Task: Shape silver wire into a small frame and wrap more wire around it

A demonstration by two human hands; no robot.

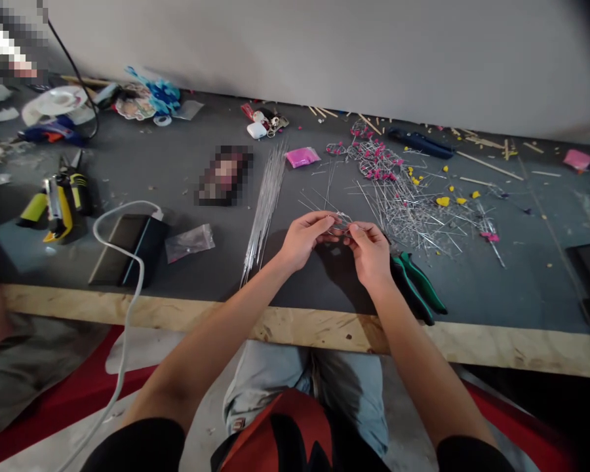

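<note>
head view: left hand [302,241] and right hand [368,252] both pinch a thin, springy silver wire piece [341,223] with closed fingertips; light, bendable, best gripped at its ends.

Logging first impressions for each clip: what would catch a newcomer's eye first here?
Both hands, left hand and right hand, meet mid-table, pinching a small wire piece. Just right of them lies a tangled wire pile dotted with pink and yellow bits, with green pliers at the near edge.
</note>
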